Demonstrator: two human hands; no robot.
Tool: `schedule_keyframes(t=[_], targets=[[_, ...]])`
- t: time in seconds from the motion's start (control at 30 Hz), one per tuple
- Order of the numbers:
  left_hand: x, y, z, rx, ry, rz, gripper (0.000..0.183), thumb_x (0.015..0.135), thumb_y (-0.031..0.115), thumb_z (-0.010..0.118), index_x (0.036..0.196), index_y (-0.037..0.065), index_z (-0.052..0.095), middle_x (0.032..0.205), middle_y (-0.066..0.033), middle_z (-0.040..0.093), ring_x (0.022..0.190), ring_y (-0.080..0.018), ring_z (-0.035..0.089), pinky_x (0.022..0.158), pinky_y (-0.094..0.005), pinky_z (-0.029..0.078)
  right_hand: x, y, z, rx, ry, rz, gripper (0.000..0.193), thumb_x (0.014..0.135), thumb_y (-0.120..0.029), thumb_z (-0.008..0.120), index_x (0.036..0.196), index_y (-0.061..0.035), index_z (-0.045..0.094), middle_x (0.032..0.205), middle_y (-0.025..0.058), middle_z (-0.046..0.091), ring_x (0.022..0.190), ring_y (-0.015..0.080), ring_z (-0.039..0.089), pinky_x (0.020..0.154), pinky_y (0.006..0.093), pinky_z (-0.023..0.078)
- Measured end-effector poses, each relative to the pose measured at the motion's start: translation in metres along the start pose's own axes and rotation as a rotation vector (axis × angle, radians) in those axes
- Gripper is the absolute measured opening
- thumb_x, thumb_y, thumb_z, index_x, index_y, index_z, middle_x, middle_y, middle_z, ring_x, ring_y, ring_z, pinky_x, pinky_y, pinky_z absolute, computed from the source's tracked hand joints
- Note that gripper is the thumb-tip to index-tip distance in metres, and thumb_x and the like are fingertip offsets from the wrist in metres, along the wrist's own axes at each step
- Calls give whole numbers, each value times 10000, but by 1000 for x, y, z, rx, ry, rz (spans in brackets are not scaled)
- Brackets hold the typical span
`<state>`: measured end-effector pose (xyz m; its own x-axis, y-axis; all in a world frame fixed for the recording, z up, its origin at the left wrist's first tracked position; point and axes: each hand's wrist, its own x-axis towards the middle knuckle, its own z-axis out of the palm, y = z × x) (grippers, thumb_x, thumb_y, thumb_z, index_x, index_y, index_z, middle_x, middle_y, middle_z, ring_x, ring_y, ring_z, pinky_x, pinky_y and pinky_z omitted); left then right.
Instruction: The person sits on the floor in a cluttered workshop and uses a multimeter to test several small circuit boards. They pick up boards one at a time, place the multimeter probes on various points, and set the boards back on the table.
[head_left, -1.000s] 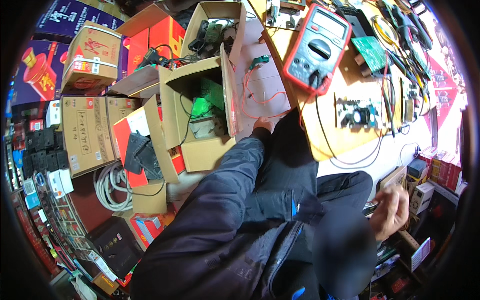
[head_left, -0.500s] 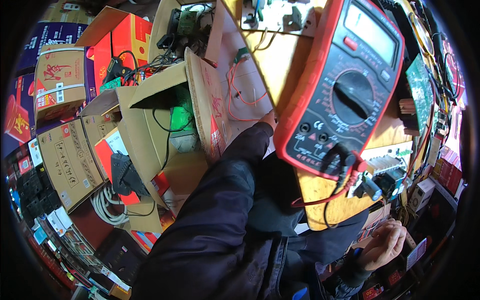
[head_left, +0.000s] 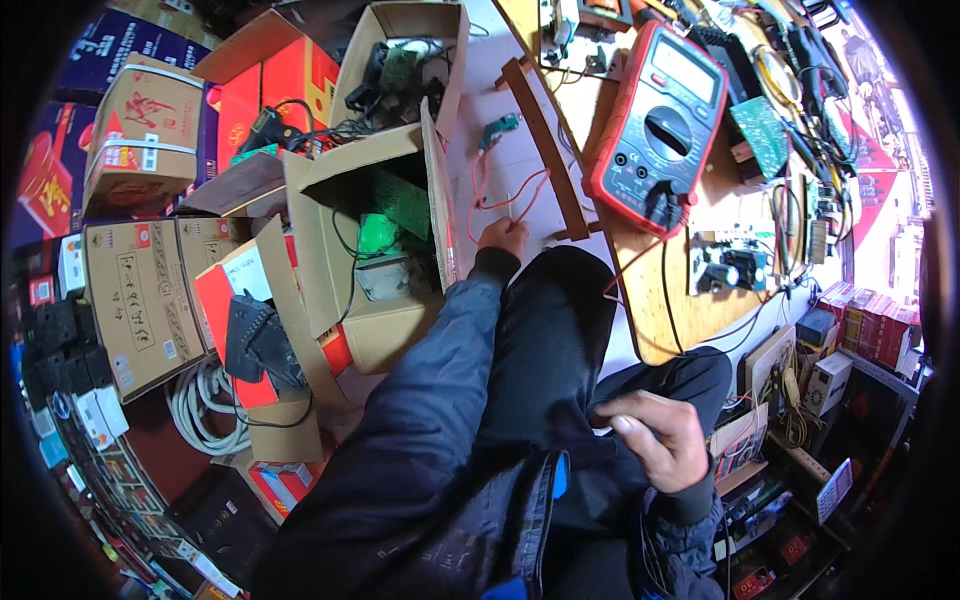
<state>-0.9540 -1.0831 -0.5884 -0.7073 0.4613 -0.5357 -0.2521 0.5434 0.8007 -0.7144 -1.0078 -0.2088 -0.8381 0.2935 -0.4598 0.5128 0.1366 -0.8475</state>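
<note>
My left hand (head_left: pixel 503 237) reaches down beside the open cardboard box, its fingers closed on a thin red wire (head_left: pixel 478 190). The wire loops over the pale floor up to a small green circuit board (head_left: pixel 499 130). My right hand (head_left: pixel 660 435) is raised over my lap, fingers curled and thumb close to the index finger; whatever it may hold does not show. On the wooden table to the right lies a red-and-black multimeter (head_left: pixel 660 125), apart from both hands, with black and red leads (head_left: pixel 668 208) plugged in at its near end.
At the left, an open cardboard box (head_left: pixel 322 250) holds a green part (head_left: pixel 378 235), and another box (head_left: pixel 455 60) holds cables. A brown wooden leg (head_left: pixel 548 150) stands beside the wooden table (head_left: pixel 660 320). Circuit boards (head_left: pixel 735 262) lie near the multimeter. White cable (head_left: pixel 200 410) is coiled at lower left.
The view has shifted back, so the multimeter looks smaller and farther off. My left hand now shows fully with the red wire. My right hand has moved left and up over my lap.
</note>
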Motion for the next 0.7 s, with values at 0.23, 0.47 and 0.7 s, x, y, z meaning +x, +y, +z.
schedule_keyframes(t=[0.23,0.47,0.7], targets=[[-107,79,-56,-521,96,209,214,1024,243,608,991,48,689,820,-29,695,676,-96,601,571,-274,466,46,-18,53,139,-51,-248,457,1004,-144,633,1409,31,513,1286,128,620,1204,209,600,1056,331,455],[-86,118,-121,-282,-462,538,335,1059,168,417,1300,23,599,1275,-125,642,1184,-231,599,1057,-355,455,176,-38,87,121,210,-317,504,912,-351,689,1098,104,582,951,223,704,921,297,695,833,403,525],[-110,197,-144,415,-467,402,346,1005,157,583,1327,31,608,1251,-129,685,1124,-227,654,985,-352,516,240,-63,79,347,297,-182,501,875,-328,753,1105,91,606,823,160,715,761,265,720,747,372,564]])
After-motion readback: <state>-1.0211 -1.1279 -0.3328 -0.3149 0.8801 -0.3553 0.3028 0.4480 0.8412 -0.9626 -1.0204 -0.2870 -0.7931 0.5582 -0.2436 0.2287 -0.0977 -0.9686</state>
